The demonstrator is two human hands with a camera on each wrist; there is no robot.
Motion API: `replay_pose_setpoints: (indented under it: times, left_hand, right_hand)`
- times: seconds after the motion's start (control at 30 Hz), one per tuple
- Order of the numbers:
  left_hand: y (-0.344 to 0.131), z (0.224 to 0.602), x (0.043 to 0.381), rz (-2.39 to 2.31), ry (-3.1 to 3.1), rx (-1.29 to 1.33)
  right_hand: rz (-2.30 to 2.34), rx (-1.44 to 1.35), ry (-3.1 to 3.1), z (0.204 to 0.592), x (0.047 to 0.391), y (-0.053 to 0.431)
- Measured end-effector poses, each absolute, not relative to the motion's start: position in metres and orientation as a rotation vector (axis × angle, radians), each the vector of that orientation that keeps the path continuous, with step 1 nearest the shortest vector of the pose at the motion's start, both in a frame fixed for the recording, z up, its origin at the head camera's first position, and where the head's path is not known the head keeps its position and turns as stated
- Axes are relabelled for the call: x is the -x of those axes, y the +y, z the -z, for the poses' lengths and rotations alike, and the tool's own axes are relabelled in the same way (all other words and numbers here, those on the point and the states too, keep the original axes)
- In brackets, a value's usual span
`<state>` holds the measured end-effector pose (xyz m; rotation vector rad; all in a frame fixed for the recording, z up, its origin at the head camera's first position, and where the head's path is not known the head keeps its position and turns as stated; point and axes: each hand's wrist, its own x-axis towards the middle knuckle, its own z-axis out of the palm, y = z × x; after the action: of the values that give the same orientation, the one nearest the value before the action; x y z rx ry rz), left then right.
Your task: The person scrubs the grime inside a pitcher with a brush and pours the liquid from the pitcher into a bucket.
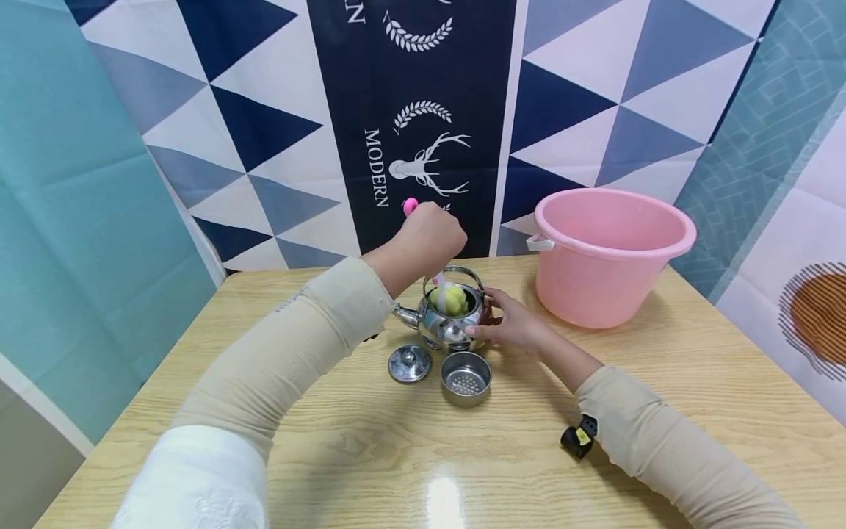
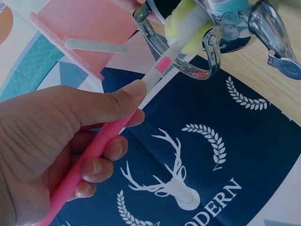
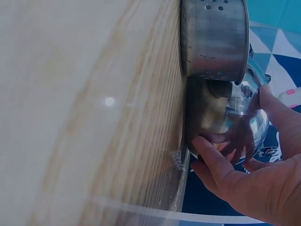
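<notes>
Head view looks forward, down; wrist views nearer; kettle shared.

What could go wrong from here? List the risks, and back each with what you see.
1. The shiny silver metal teapot might twist or tip under scrubbing: the right hand steadies it from one side.
2. The pink-handled brush with a yellow sponge head, gripped by the left hand, could snag on the arched metal handle beside its shaft.
3. The round perforated metal strainer cup sits close enough that a shifting teapot may knock it.
</notes>
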<state>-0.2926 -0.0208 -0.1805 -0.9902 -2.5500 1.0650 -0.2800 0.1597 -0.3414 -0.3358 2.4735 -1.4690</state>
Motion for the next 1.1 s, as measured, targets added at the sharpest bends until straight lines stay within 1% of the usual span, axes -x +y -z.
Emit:
replay_pose_setpoints:
  times: [0.23,0.53,1.1]
  left_hand:
    - [-0.014,0.183,0.295,-1.056,-2.491,1.024]
    - [-0.01,0.182,0.288,-1.064,-2.452,1.084]
    - [-0.021,0.177,0.282,-0.989,-2.509,1.152]
  right_hand:
    - [1.483,0.349,2.462,0.342,0.28,0.16]
    - [1.498,0.353,2.444,0.342,0.28,0.161]
    - [1.477,0.323,2.446,0.343,0.281,0.161]
